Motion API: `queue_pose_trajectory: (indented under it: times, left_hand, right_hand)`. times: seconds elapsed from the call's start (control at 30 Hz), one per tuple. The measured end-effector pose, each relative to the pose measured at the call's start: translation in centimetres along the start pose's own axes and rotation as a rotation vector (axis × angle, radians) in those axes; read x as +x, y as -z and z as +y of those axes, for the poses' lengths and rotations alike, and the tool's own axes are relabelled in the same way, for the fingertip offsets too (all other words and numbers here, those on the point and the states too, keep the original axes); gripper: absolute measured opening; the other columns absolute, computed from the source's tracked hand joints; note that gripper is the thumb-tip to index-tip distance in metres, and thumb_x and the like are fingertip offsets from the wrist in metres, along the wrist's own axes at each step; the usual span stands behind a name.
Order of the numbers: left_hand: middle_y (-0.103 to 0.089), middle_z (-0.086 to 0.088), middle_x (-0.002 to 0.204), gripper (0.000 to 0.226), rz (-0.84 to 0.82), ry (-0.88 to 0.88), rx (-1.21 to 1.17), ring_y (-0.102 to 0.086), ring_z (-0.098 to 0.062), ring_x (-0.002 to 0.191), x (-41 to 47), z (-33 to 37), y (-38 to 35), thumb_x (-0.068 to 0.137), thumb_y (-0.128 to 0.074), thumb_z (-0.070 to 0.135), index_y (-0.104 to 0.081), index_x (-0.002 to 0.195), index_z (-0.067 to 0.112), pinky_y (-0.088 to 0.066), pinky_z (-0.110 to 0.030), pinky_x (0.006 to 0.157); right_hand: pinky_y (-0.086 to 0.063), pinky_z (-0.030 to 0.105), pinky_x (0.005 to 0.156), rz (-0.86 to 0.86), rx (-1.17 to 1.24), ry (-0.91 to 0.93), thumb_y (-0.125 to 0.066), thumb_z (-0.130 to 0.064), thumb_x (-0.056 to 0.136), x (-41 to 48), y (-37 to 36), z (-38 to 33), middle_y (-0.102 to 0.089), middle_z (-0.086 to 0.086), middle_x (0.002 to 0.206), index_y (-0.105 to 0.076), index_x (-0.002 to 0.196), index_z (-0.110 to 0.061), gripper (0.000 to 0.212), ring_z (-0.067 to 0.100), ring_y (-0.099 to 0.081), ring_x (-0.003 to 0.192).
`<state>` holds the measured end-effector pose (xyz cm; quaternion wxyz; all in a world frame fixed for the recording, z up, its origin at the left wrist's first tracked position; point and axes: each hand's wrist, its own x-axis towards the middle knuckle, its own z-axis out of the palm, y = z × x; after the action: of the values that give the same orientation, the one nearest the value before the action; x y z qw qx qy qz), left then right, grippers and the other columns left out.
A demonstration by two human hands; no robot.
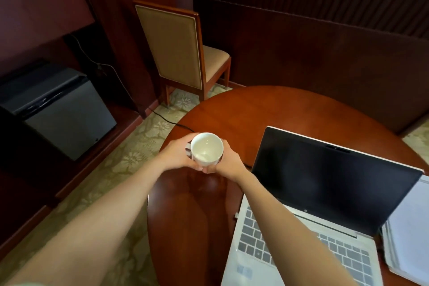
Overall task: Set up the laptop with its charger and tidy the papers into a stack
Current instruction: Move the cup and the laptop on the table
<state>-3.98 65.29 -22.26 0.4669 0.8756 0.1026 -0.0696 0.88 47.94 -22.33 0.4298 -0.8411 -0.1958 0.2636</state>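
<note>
I am holding a white ceramic cup (207, 150) between both hands at the left edge of the round reddish-brown wooden surface (243, 109). My left hand (176, 154) is cupping its left side, with the fingers curled round it. My right hand (228, 160) is doing the same on the right, and the two sets of fingers are meeting under the near rim. The cup's inside is showing pale and glossy, and I cannot tell whether any liquid is in it, or whether its base is touching the surface.

A silver laptop (325, 204) is standing open at the near right of the surface, its screen dark and its keyboard partly hidden under my right forearm. A small pale connector (236, 215) is sticking out of its left side. A stack of white papers (406, 227) is lying just beside the laptop, at the right edge.

A black cable (167, 119) is running over the floral beige carpet (130, 153) to the surface's left edge. A wooden chair with tan upholstery (176, 46) is standing beyond the far edge, against dark panelling, and a grey mini fridge (65, 111) is sitting in a cabinet to the left.
</note>
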Motion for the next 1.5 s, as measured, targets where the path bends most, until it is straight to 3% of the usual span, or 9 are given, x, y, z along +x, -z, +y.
queue_pose_trajectory:
  times: [0.13, 0.3, 0.47, 0.6, 0.8, 1.07, 1.23, 1.37, 1.5]
  left_hand:
    - [-0.055, 0.014, 0.121, 0.095, -0.058, -0.058, 0.034, -0.053, -0.006, 0.112, 5.9, 0.0, 2.7, 0.049, -0.090, 0.010, -0.047, 0.131, 0.028, -0.041, -0.017, 0.088]
    - [-0.057, 0.011, 0.123, 0.093, -0.180, -0.119, 0.055, -0.054, -0.008, 0.112, 14.5, 0.3, 5.3, 0.051, -0.090, 0.008, -0.047, 0.133, 0.025, -0.043, -0.013, 0.084]
    - [-0.054, 0.014, 0.120, 0.089, -0.205, -0.183, 0.074, -0.049, -0.006, 0.109, 22.1, 2.4, 6.1, 0.056, -0.088, 0.012, -0.046, 0.133, 0.029, -0.037, -0.019, 0.086]
    - [-0.052, 0.017, 0.118, 0.089, -0.294, -0.223, 0.080, -0.048, -0.005, 0.108, 27.9, 4.6, 4.6, 0.058, -0.088, 0.018, -0.044, 0.134, 0.030, -0.036, -0.019, 0.083]
    - [-0.054, 0.012, 0.118, 0.087, -0.333, -0.250, 0.050, -0.049, -0.008, 0.107, 35.5, 6.9, 0.4, 0.058, -0.088, 0.019, -0.045, 0.133, 0.029, -0.036, -0.023, 0.084]
    - [-0.052, 0.008, 0.128, 0.088, -0.308, -0.199, 0.031, -0.044, -0.013, 0.116, 42.1, 6.7, -3.0, 0.059, -0.087, 0.027, -0.043, 0.135, 0.031, -0.034, -0.026, 0.087]
    - [-0.051, 0.008, 0.128, 0.087, -0.247, -0.198, -0.031, -0.043, -0.014, 0.119, 43.7, 6.7, -4.2, 0.060, -0.087, 0.025, -0.043, 0.135, 0.032, -0.034, -0.027, 0.090]
    - [-0.052, 0.009, 0.130, 0.090, -0.249, -0.207, 0.005, -0.043, -0.013, 0.121, 44.3, 7.3, -4.6, 0.058, -0.087, 0.031, -0.043, 0.135, 0.032, -0.034, -0.026, 0.090]
    - [-0.050, 0.007, 0.132, 0.088, -0.247, -0.188, 0.022, -0.042, -0.017, 0.124, 44.2, 7.7, -4.8, 0.059, -0.087, 0.030, -0.042, 0.135, 0.031, -0.034, -0.027, 0.092]
  right_hand:
    - [-0.044, 0.034, 0.094, 0.078, 0.030, -0.081, -0.082, -0.017, 0.065, 5.2, 0.7, -1.0, -0.052, 0.001, 0.130, -0.027, 0.141, -0.020, 0.094, 0.023, -0.051, 0.117]
    - [-0.037, 0.054, 0.102, 0.177, 0.055, -0.224, -0.080, -0.022, 0.059, 12.3, 2.7, -2.1, -0.057, -0.001, 0.122, -0.030, 0.137, -0.026, 0.092, 0.027, -0.053, 0.114]
    - [-0.043, 0.043, 0.097, 0.231, 0.061, -0.256, -0.081, -0.017, 0.059, 17.7, 7.1, -2.4, -0.056, -0.001, 0.120, -0.035, 0.136, -0.021, 0.089, 0.023, -0.053, 0.110]
    - [-0.049, 0.029, 0.075, 0.294, 0.046, -0.300, -0.075, -0.037, 0.029, 21.9, 11.2, -0.1, -0.063, -0.003, 0.110, -0.047, 0.127, -0.024, 0.103, 0.020, -0.061, 0.101]
    - [-0.055, 0.037, 0.081, 0.358, -0.018, -0.328, -0.072, -0.043, 0.024, 27.5, 17.4, 6.6, -0.065, -0.003, 0.104, -0.054, 0.119, -0.021, 0.099, 0.020, -0.063, 0.096]
    - [-0.050, 0.039, 0.088, 0.353, -0.032, -0.343, -0.074, -0.027, 0.034, 30.6, 21.2, 7.5, -0.061, 0.000, 0.110, -0.054, 0.122, -0.022, 0.091, 0.024, -0.058, 0.104]
    - [-0.041, 0.032, 0.090, 0.376, -0.001, -0.331, -0.078, -0.004, 0.061, 30.9, 22.7, 8.1, -0.052, 0.001, 0.122, -0.043, 0.134, -0.020, 0.082, 0.021, -0.048, 0.113]
    - [-0.045, 0.040, 0.095, 0.389, -0.012, -0.354, -0.078, -0.020, 0.046, 31.2, 22.9, 8.5, -0.054, 0.000, 0.123, -0.041, 0.133, -0.024, 0.094, 0.024, -0.050, 0.114]
    - [-0.043, 0.038, 0.096, 0.391, -0.009, -0.362, -0.079, -0.008, 0.060, 31.3, 23.2, 8.6, -0.050, 0.004, 0.129, -0.035, 0.138, -0.021, 0.090, 0.025, -0.047, 0.119]
